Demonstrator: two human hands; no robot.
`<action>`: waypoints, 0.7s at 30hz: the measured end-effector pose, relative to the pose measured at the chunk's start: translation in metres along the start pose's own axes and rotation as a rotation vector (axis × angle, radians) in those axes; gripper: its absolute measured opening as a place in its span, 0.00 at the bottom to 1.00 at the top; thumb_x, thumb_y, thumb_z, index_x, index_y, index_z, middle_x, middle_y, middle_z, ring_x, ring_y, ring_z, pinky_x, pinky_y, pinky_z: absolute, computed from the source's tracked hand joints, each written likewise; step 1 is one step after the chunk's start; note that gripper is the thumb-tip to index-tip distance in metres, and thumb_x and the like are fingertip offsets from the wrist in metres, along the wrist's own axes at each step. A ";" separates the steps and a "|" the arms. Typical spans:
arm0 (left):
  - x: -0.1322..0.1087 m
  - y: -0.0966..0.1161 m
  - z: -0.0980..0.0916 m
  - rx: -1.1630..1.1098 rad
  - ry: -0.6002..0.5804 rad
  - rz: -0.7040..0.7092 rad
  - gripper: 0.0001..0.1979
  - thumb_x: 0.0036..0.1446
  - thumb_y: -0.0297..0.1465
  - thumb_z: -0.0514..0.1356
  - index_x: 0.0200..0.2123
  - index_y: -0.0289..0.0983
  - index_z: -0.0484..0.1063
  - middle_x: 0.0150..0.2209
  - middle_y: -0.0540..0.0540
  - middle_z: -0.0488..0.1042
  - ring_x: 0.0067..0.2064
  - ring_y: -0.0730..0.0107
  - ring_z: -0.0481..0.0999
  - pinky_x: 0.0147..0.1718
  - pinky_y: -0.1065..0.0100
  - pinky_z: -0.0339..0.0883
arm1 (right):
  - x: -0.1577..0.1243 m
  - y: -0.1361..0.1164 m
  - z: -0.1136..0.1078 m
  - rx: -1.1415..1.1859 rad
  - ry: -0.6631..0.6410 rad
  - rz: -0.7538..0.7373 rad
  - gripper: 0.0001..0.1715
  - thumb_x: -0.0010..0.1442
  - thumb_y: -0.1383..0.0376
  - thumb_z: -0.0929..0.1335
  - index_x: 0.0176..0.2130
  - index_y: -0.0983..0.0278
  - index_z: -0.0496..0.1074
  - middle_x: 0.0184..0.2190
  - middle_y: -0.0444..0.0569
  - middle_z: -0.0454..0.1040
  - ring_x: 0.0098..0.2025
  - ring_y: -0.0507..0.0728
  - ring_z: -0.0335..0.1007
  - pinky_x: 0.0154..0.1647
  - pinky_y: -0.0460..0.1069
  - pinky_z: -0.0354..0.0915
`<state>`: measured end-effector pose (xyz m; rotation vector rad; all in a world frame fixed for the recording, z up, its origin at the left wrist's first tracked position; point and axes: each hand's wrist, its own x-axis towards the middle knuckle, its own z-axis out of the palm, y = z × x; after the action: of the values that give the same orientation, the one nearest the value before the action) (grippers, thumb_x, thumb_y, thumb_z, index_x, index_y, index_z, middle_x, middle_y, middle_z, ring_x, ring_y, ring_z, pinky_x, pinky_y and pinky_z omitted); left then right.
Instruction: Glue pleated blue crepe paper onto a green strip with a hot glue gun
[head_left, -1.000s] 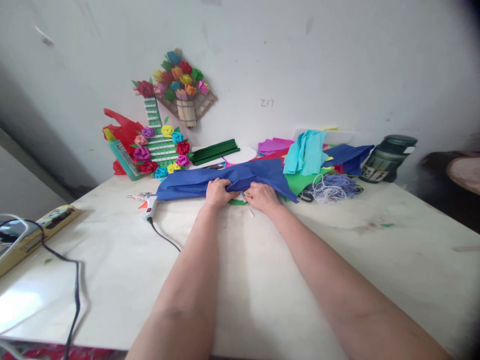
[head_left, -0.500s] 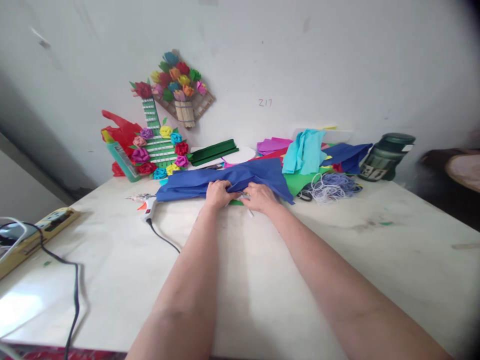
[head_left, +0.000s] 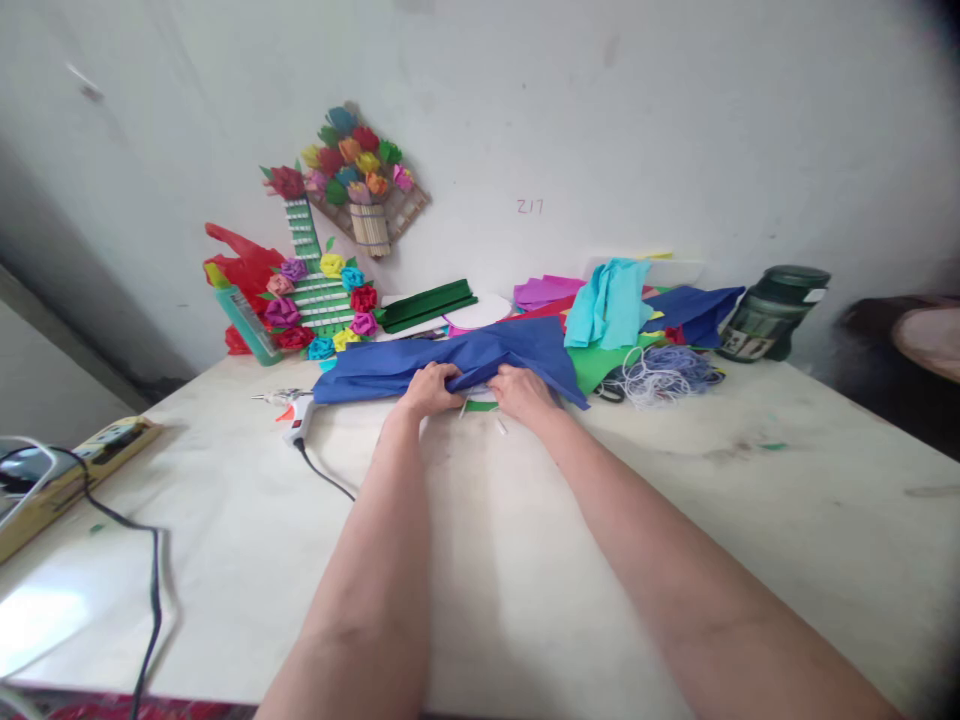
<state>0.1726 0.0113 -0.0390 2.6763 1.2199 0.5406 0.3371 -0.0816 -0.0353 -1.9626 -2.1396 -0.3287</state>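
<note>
A crumpled dark blue sheet [head_left: 390, 365], paper-like, lies across the back middle of the table. My left hand [head_left: 433, 388] has its fingers closed at the sheet's near edge. A short gap to the right, my right hand [head_left: 523, 393] also pinches that edge, its fingertips partly hidden in the folds. Between the hands, a green piece [head_left: 480, 406] and some white bits peek out from under the sheet. Just in front lies a small white stick [head_left: 502, 426]. At the sheet's left end rests a white glue gun [head_left: 298, 422] with an orange trigger.
Behind stand a flower-decorated guitar craft [head_left: 324, 290] and a glue bottle [head_left: 247, 322]. Coloured sheets [head_left: 609, 305], a tangle of pale string [head_left: 664, 375] and a dark green jar [head_left: 776, 312] are at the right. A power strip [head_left: 112, 445] and black cable [head_left: 155, 575] lie left.
My left hand has shifted slightly left, widening the gap between my hands. More of the white and green pieces beneath the blue sheet now shows. My right hand stays nearly in place.
</note>
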 end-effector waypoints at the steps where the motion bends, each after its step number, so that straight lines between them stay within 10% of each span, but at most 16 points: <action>1: 0.000 -0.001 0.000 -0.007 -0.002 0.009 0.21 0.38 0.38 0.62 0.39 0.41 0.72 0.38 0.50 0.73 0.43 0.61 0.69 0.43 0.66 0.60 | 0.000 0.000 0.000 -0.002 -0.003 0.004 0.18 0.60 0.66 0.58 0.41 0.62 0.75 0.39 0.53 0.72 0.38 0.57 0.70 0.36 0.48 0.60; 21: 0.000 0.015 0.006 0.103 0.158 -0.007 0.18 0.42 0.48 0.60 0.29 0.39 0.73 0.31 0.47 0.75 0.39 0.59 0.71 0.38 0.63 0.58 | 0.002 0.002 0.002 0.110 -0.001 -0.019 0.17 0.60 0.63 0.60 0.42 0.64 0.74 0.40 0.52 0.72 0.41 0.55 0.68 0.41 0.46 0.59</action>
<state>0.1854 0.0010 -0.0400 2.7580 1.3321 0.7198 0.3389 -0.0788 -0.0363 -1.8834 -2.1305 -0.2083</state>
